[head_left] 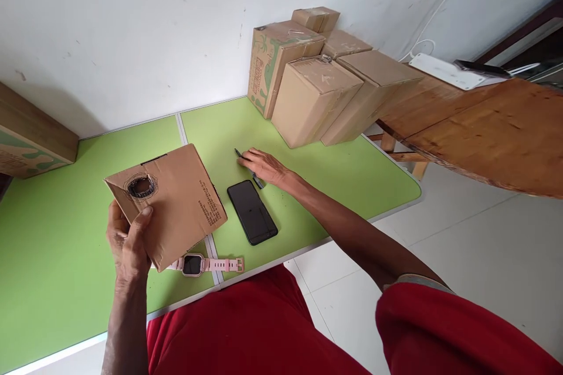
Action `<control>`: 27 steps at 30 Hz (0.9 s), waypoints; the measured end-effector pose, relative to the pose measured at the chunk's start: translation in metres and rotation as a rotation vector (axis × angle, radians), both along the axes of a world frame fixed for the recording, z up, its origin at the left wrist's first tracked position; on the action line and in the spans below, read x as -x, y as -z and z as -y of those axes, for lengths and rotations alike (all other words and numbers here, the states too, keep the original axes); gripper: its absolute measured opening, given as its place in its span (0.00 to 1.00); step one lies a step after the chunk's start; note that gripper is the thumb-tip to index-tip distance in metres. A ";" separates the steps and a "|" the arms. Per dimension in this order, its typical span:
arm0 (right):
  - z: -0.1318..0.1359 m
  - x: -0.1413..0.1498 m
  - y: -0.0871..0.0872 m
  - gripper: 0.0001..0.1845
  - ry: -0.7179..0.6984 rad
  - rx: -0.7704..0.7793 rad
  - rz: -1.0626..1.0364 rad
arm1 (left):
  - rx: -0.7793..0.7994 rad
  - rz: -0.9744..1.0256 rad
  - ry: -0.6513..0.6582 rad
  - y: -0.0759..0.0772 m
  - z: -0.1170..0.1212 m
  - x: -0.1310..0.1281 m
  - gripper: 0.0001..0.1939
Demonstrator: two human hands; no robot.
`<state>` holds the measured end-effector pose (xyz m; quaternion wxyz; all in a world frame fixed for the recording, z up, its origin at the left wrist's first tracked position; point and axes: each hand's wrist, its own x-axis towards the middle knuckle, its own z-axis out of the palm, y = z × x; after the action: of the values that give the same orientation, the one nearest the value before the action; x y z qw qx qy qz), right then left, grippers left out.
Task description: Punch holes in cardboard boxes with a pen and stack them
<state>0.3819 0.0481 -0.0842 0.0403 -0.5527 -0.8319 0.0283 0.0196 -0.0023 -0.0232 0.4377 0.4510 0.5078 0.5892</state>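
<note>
My left hand (127, 240) grips a small cardboard box (176, 202) and holds it tilted above the green table (57, 228). The box has a dark-ringed round hole (141, 186) in its near-left face. My right hand (264, 165) reaches across the table and lies over a dark pen (257, 181), fingers curled on it. A black phone (252, 211) lies face up between the hands. A pink-strapped smartwatch (202, 264) lies flat near the table's front edge, partly under the box.
Several brown cartons (312, 96) are stacked against the white wall at the table's far right. Another carton (26, 140) sits at the far left. A wooden bench (479, 123) with a white power strip (444, 70) stands to the right.
</note>
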 end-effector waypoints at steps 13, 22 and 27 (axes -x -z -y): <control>-0.044 0.046 -0.031 0.39 0.056 0.083 -0.081 | 0.093 0.017 -0.084 0.002 0.000 0.009 0.32; 0.123 0.091 -0.041 0.36 0.622 0.282 -0.160 | 0.051 0.091 -0.075 0.006 0.000 0.009 0.31; 0.154 0.115 -0.022 0.26 0.837 0.234 -0.220 | 0.044 0.121 -0.059 0.003 0.005 0.012 0.32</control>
<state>0.2665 -0.1057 -0.0626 0.0737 -0.8363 -0.5185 0.1620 0.0081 -0.0076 -0.0265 0.4600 0.3895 0.5063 0.6167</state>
